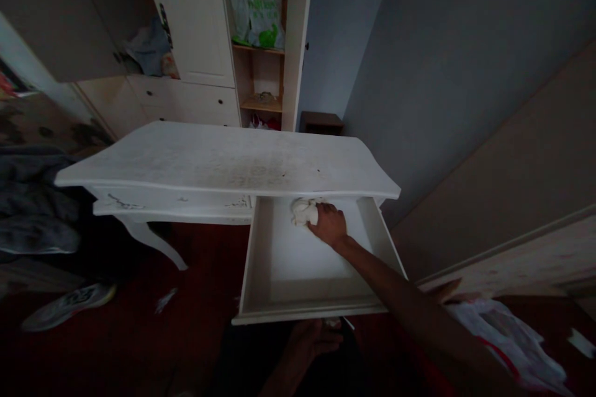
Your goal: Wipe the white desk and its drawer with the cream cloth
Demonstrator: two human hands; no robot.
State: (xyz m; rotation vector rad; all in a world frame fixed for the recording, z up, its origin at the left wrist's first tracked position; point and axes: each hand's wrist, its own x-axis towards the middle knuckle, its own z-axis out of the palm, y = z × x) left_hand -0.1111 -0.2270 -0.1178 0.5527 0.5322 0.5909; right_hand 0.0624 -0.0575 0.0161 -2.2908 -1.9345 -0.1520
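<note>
A white wooden drawer (316, 260) is pulled out of a white table (223, 155) with dark smudges on its top. Inside it, toward the back, my right hand (329, 223) is closed around a crumpled off-white cloth (305, 211), which lies against the drawer's bottom. My left hand (310, 344) is in shadow just below the drawer's front edge, its fingers curled beside a small pale thing (332, 322). What that thing is, I cannot make out.
A white cabinet (195, 25) with open shelves holding plastic bags (263, 12) stands behind the table. At the left are grey fabric (32, 205) and a shoe (69, 307) on the dark red floor. A plastic bag (507, 335) lies at the right.
</note>
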